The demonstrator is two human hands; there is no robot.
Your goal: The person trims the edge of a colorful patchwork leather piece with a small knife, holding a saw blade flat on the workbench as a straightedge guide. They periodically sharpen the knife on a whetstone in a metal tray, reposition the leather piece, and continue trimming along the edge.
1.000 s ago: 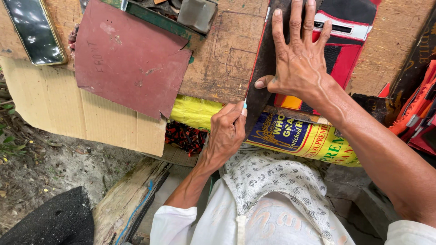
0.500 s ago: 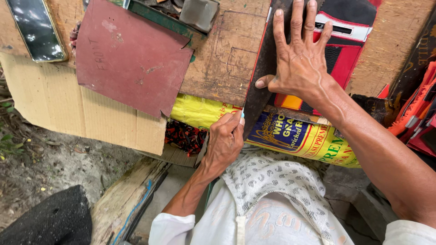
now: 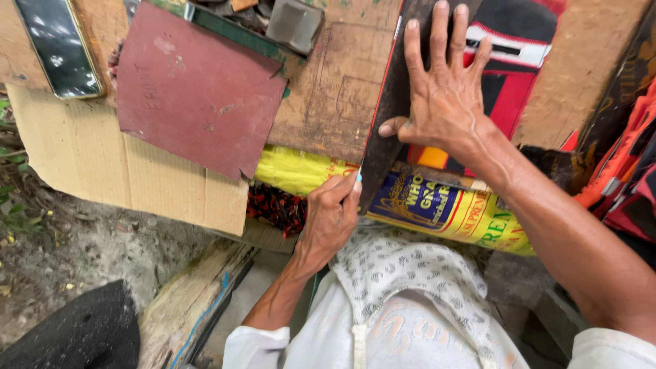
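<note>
Here, right hand (image 3: 447, 102) pressing flat, fingers spread, on dark sheet (image 3: 389, 116) lying over wooden board (image 3: 335, 89). Left hand (image 3: 331, 219) gripping small light-blue tool (image 3: 358, 178) at sheet's lower edge. Red sandpaper (image 3: 195, 92) lying beside, on cardboard (image 3: 82, 160). Yellow sack (image 3: 451, 208) sitting below.

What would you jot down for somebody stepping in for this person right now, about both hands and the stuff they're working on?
Right hand: spread flat, pressing the dark sheet onto the wooden board.
Left hand: closed around a small tool with a pale blue tip, held at the sheet's lower left edge; what the tool is cannot be told.
Nearby: a red sheet on the board, cardboard under it.
Done: sheet laid down and held.
Left: any cut or mark along that edge; none shows.
</note>
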